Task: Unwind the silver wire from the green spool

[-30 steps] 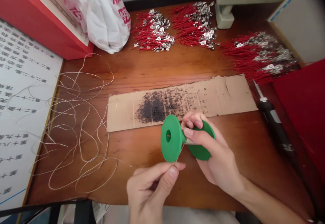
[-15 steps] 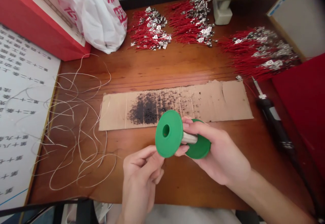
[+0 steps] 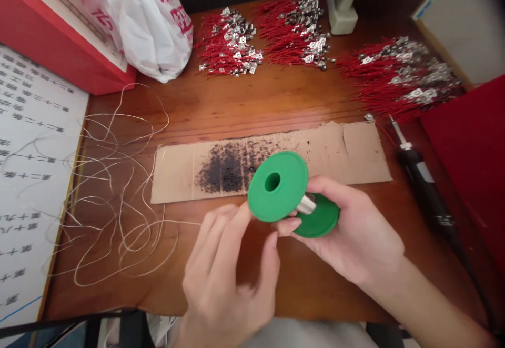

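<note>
Nearly bare, a green spool [image 3: 281, 187] is gripped by the right hand [image 3: 355, 237]; the left hand [image 3: 224, 279] hovers with fingers spread, holding nothing. Unwound wire [image 3: 118, 206] litters the bench [image 3: 276, 100].

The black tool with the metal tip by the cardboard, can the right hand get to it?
Probably not as things stand: the right hand is clamped on the green spool. The black tool lies on that hand's side with bare table between, so a freed hand likely could.
</note>
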A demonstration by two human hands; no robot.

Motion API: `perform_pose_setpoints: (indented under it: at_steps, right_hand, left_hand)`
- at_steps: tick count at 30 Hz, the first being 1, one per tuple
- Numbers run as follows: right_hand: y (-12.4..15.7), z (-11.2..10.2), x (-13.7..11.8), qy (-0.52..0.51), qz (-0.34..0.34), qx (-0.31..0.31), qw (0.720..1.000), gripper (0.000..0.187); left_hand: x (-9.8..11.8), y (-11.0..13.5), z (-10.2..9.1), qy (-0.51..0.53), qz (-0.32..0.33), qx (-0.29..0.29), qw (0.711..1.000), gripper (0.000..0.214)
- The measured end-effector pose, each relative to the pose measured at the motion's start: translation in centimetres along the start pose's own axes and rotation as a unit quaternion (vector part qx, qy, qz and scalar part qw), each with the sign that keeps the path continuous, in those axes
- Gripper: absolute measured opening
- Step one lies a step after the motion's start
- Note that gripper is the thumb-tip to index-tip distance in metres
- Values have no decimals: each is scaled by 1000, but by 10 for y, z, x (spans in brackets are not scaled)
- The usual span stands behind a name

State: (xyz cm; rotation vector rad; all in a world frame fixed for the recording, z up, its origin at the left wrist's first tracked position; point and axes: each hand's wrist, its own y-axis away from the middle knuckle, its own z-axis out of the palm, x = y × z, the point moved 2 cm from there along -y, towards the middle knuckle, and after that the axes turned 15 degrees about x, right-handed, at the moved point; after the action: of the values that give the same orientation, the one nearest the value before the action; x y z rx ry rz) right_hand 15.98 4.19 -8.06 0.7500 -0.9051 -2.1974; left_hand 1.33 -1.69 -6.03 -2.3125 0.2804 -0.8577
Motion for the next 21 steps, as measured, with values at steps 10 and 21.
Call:
perform_pose_setpoints:
  at_steps: [10, 21]
  right_hand:
    - [1, 0, -1, 99, -114, 31, 988, 28]
    - [2, 1, 2, 56, -89, 49, 993, 30]
  left_hand:
    - [27, 3, 32, -79, -9, 147, 986, 32]
    - [22, 0, 32, -40, -13, 141, 989, 26]
